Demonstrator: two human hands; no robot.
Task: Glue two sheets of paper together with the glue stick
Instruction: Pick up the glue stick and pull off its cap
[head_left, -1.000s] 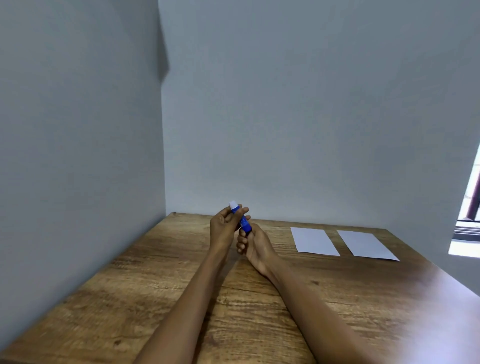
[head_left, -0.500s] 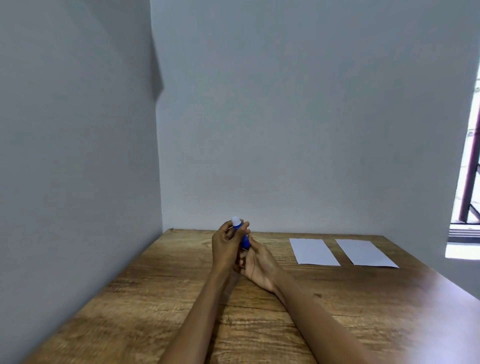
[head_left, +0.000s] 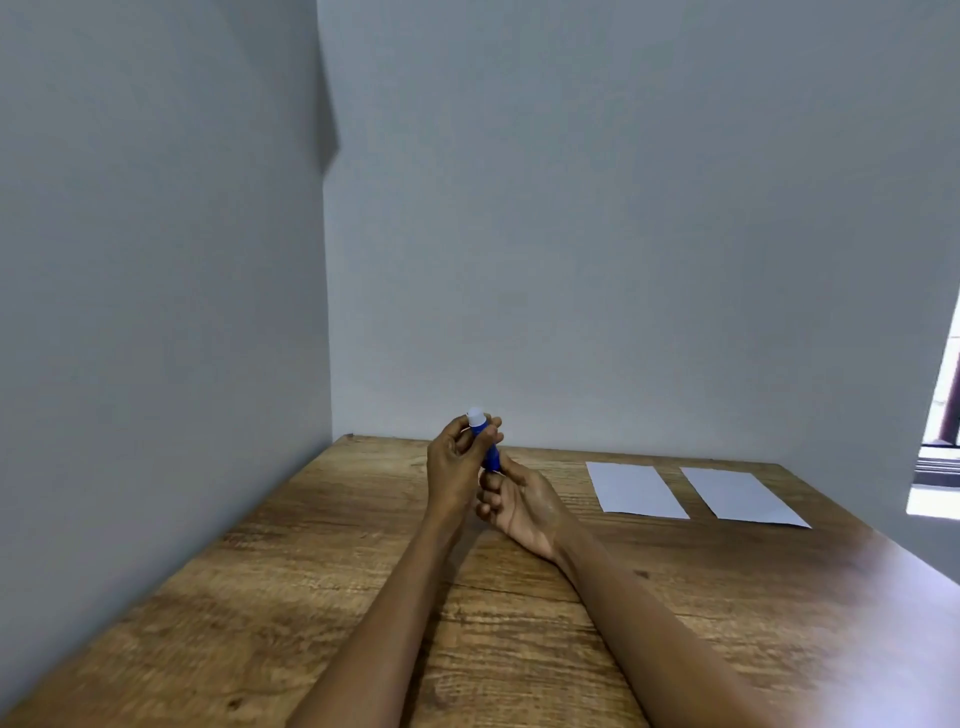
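Observation:
A blue glue stick (head_left: 490, 453) with a white cap stands nearly upright above the middle of the wooden table (head_left: 322, 582). My left hand (head_left: 457, 465) wraps its fingers around the upper part, just below the cap. My right hand (head_left: 519, 501) grips the lower end from underneath, palm turned towards me. Two white sheets of paper lie flat side by side at the far right of the table: the left sheet (head_left: 635, 489) and the right sheet (head_left: 740, 496). A narrow strip of wood separates them.
Grey walls close the table on the left (head_left: 156, 312) and at the back (head_left: 623, 234). A bright window opening (head_left: 940, 457) shows at the right edge. The table's right edge runs diagonally down past the sheets.
The view has shifted slightly between frames. The glue stick has gone from tilted to nearly upright, and both hands have stayed on it throughout. The sheets have not moved.

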